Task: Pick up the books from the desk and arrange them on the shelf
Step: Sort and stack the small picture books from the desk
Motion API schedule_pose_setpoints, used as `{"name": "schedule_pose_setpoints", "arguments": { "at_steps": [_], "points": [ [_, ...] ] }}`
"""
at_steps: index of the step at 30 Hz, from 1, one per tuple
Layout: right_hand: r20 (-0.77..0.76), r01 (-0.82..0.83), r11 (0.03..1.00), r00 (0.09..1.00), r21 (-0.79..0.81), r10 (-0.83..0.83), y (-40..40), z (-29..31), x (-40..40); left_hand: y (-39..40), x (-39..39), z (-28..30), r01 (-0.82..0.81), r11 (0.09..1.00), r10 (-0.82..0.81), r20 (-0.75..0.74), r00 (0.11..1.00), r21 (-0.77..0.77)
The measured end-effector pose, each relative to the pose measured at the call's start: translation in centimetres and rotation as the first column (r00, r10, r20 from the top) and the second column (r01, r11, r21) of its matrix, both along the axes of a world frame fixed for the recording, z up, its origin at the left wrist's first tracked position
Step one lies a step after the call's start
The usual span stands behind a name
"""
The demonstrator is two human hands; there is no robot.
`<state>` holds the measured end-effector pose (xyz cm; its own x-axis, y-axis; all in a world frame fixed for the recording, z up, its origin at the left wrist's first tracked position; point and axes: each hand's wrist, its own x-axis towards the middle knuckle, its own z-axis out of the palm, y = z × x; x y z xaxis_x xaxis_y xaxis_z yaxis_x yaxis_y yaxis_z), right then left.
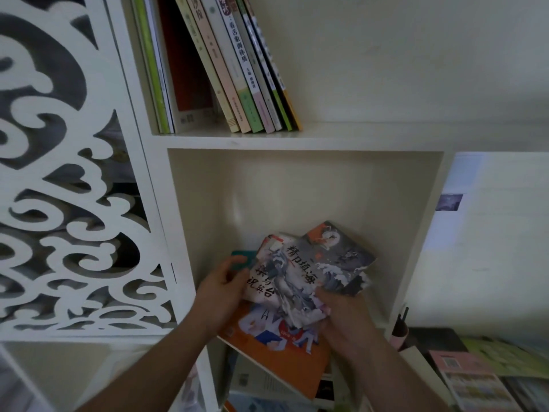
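A fanned bunch of thin paperbacks is held at the mouth of the middle cubby of a white shelf unit [297,138]; top one is a grey book [329,260] w/ wave art, an orange corner and bold Chinese characters; under it, to its left, a pale book [263,285] w/ black calligraphy; a teal book [242,258] peeks out behind at far left; beneath all sits a larger orange book [285,364] w/ cartoon figures, tilted, its lower edge jutting out past the cubby front.

Left hand [221,295] is at the left edge of the bunch, fingers curled round it near the teal cover; right hand [341,322] grips the lower right corner of the grey book, thumb on top; rest of its fingers are hidden below, so how far they wrap can't be told; both forearms come up from the bottom of the view.

Cubby behind the books looks cream inside; on the shelf above, a row of standing books [237,69] leans left, spines green, beige, pink, white; left of the unit a white carved scrollwork panel [59,188]; right side, plain wall w/ a pale sheet [463,203] pinned up; bottom right, a desk [436,337] carrying flat books [472,382], pink and green covers, blurred, plus a pink pen cup [399,337] just beside the unit.
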<state>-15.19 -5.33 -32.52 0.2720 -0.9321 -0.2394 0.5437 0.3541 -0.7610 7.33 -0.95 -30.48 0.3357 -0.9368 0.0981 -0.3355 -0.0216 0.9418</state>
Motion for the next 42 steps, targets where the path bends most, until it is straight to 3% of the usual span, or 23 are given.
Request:
{"name": "schedule_pose_setpoints", "arguments": {
  "at_steps": [2,6,7,9,11,15,19,24,27,30,35,38,42],
  "points": [
    [0.034,-0.019,1.0,0.999,0.0,0.019,-0.3,0.5,-1.1,-0.2,0.5,-0.3,-0.059,0.998,0.061,-0.056,0.997,0.034],
    [0.044,-0.048,0.998,0.998,-0.041,0.049,-1.1,1.4,-2.7,-0.3,-0.4,0.4,-0.009,1.0,0.013,-0.206,0.978,0.022],
    [0.048,-0.065,0.996,0.997,-0.053,0.068,-1.2,1.6,-3.0,-0.5,-0.5,0.6,0.039,0.999,-0.029,-0.326,0.945,0.024],
    [0.031,-0.109,0.992,0.993,-0.063,0.111,-1.1,2.2,-3.3,-0.4,-0.8,1.5,0.181,0.983,-0.134,-0.588,0.798,0.021],
    [0.011,-0.141,0.987,0.99,-0.072,0.142,-1.1,2.7,-3.5,-0.4,-0.8,1.8,0.277,0.961,-0.219,-0.652,0.726,-0.014],
    [-0.05,-0.054,0.991,0.998,-0.126,0.048,-1.7,3.0,-3.4,-0.4,-0.5,1.7,0.297,0.955,-0.257,-0.577,0.775,-0.027],
    [-0.136,0.027,0.976,0.989,-0.218,-0.057,-2.6,2.8,-3.2,-0.2,-0.7,1.6,0.302,0.953,-0.294,-0.34,0.893,-0.03],
    [-0.236,0.093,0.896,0.948,-0.433,-0.212,-3.2,3.5,-3.5,0.2,-1.0,3.3,0.422,0.902,-0.428,-0.332,0.841,-0.093],
    [-0.469,-0.093,0.839,0.859,-0.536,-0.204,-2.4,3.8,-3.3,-0.2,-1.9,3.5,0.361,0.921,-0.387,-0.273,0.881,-0.144],
    [-0.641,-0.266,0.828,0.755,-0.494,-0.139,-1.8,2.7,-2.1,-0.6,-3.5,2.2,0.277,0.956,-0.29,-0.194,0.937,-0.092],
    [-0.6,-0.133,0.841,0.759,-0.524,-0.254,-2.3,1.7,-0.7,-0.4,-4.1,1.0,0.244,0.968,-0.252,-0.281,0.926,-0.065],
    [-0.587,-0.185,0.823,0.782,-0.537,-0.207,-2.2,1.9,-0.6,-0.1,-4.2,2.0,0.212,0.975,-0.22,-0.31,0.925,-0.061],
    [-0.596,-0.231,0.813,0.785,-0.534,-0.168,-0.1,2.2,-1.2,1.8,-5.1,3.4,0.192,0.98,-0.2,-0.2,0.959,-0.059]
  ]
}}
